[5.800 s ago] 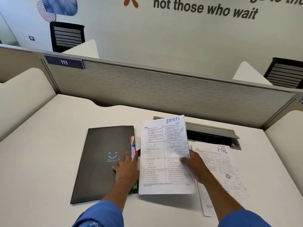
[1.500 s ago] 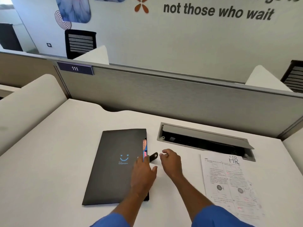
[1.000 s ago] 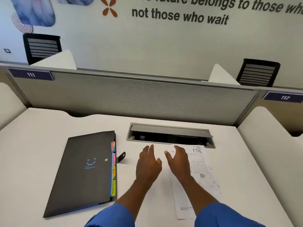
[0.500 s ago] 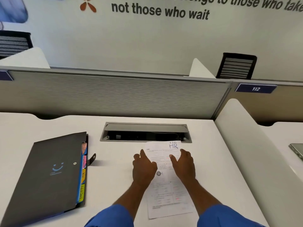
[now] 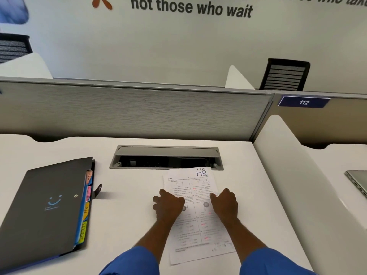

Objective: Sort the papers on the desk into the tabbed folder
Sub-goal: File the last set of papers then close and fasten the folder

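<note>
A printed paper marked "HR" lies flat on the white desk, just in front of me. My left hand rests on its left edge and my right hand on its right edge, the fingers of both curled onto the sheet. The dark grey tabbed folder lies closed at the left, apart from both hands. Coloured tabs stick out along its right side, two of them reading HR and SPORTS. Its snap strap hangs undone.
An open grey cable tray is set into the desk just behind the paper. A grey partition closes off the back. A white divider bounds the right side, with a laptop on the neighbouring desk.
Both hands left the folder and moved right onto the HR paper. Their fingers, flat half a second ago, have curled at the sheet's edges. My view swung right.
</note>
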A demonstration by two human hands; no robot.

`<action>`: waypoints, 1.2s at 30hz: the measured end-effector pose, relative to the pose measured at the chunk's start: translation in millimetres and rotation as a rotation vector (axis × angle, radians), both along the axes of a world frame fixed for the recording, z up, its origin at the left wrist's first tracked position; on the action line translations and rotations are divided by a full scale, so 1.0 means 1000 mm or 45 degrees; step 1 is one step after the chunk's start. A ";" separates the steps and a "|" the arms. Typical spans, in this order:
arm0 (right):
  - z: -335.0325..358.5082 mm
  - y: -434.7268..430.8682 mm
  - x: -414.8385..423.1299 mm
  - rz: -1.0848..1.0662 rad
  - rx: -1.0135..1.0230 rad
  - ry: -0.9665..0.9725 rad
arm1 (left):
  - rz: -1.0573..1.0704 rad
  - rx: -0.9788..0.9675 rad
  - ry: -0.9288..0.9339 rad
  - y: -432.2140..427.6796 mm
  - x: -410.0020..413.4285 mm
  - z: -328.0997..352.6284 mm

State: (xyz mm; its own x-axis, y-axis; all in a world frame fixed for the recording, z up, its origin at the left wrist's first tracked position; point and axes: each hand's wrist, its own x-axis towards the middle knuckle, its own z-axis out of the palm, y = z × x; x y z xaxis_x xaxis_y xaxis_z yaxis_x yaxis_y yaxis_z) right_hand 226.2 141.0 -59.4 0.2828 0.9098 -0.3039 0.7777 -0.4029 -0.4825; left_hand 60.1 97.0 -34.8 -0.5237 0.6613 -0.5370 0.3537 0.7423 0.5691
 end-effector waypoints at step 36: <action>0.066 -0.010 -0.080 0.057 0.376 1.275 | 0.096 0.878 0.118 -0.027 -0.070 0.057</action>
